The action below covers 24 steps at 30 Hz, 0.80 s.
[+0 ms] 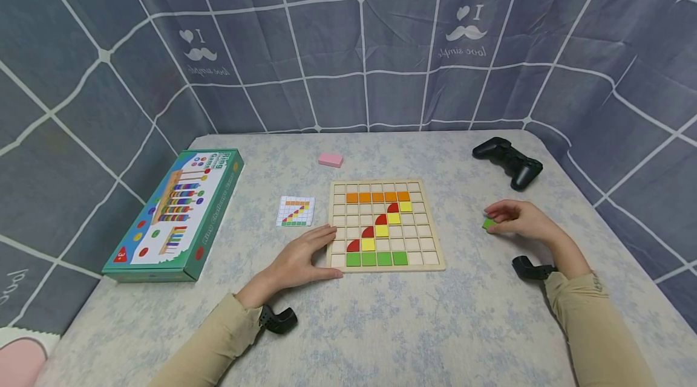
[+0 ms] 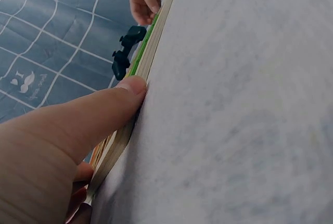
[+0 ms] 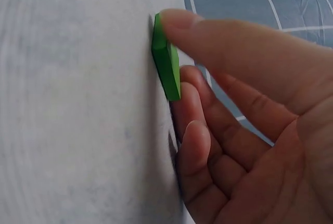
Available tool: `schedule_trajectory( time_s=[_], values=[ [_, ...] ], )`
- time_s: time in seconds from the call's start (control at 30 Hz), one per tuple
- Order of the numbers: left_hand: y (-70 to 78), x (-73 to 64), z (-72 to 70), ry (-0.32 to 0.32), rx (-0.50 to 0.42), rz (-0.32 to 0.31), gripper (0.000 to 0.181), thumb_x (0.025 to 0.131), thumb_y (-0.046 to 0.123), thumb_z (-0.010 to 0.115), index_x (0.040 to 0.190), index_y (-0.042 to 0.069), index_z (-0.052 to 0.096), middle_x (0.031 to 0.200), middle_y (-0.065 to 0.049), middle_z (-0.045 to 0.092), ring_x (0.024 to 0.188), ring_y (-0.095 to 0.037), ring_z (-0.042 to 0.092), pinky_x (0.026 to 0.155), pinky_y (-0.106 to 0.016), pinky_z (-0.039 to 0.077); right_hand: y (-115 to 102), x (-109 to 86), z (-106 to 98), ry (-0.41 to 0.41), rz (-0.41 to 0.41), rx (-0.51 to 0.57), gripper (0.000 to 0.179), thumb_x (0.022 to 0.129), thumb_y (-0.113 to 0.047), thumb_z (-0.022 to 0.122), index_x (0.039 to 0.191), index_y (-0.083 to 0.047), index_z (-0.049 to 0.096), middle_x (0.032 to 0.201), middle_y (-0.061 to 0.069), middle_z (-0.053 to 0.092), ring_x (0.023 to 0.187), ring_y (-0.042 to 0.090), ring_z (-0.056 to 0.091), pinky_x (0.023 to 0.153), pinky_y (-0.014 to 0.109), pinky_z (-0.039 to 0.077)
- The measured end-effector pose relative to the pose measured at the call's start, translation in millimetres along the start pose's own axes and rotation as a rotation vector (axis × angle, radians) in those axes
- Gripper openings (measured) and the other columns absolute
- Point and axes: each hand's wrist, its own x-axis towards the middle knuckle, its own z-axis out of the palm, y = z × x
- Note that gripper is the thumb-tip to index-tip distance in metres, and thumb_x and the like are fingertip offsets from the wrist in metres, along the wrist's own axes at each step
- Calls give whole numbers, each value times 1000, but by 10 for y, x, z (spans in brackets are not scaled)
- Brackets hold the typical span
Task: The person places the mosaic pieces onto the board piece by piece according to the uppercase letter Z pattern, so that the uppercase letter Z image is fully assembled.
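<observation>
A wooden grid board (image 1: pixel 427 242) lies on the table, bearing a row of orange tiles (image 1: pixel 378 197), a diagonal of red and yellow tiles (image 1: pixel 382 231), and a front row of green tiles (image 1: pixel 369 259). My left hand (image 1: pixel 302 257) rests at its front left corner. The thumb touches the front edge and fairly straight fingers reach along the left side, as the left wrist view also shows. Off to the board's right, my right hand (image 1: pixel 520 219) pinches a loose green tile (image 3: pixel 165 62) by thumb and fingers, tilted close to the tabletop. Its fingertips are partly hidden behind the tile.
A pattern card (image 1: pixel 296 211) lies left of the board, with a pink block (image 1: pixel 330 160) behind it. A green game box (image 1: pixel 176 217) occupies the left side. At the back right sits a black game controller (image 1: pixel 508 162). Grid-patterned cloth (image 1: pixel 337 42) hangs around the table.
</observation>
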Motion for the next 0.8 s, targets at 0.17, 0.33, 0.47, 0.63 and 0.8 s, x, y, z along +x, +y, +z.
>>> schedule_trajectory(
  time_s=[0.17,0.33,0.47,0.63,0.8],
  values=[
    [7,0,-7,-3,0,-3,85,76,55,71,138,3,47,145,-8,41,136,-21,32,108,-44,32,-78,0,13,-5,36,-35,47,78,-17,78,114,8,61,103,15,64,82,8,56,69,20,48],
    [7,-6,-6,2,-1,1,85,76,55,71,138,2,47,145,-8,41,136,-21,32,108,-44,32,-133,25,32,-20,53,-98,42,77,-18,78,109,6,63,94,8,63,83,14,55,68,23,47],
    [5,-10,0,2,-4,1,85,76,55,71,138,2,47,145,-8,40,136,-21,31,108,-43,32,-176,57,57,-37,16,-147,35,76,-16,78,101,4,63,89,6,61,81,16,54,68,27,46],
    [11,-7,-2,3,-8,-1,85,76,55,71,138,3,47,145,-7,41,136,-20,31,108,-44,32,-317,87,106,-116,-18,-166,25,76,-12,78,90,-1,61,80,3,59,73,16,53,62,28,46],
    [17,-1,-9,-3,-10,-4,85,76,56,71,138,3,46,145,-7,40,136,-20,30,108,-44,31,-549,124,236,-214,-57,-139,21,75,-11,78,84,-3,61,73,0,59,67,16,52,57,27,44]
  ],
)
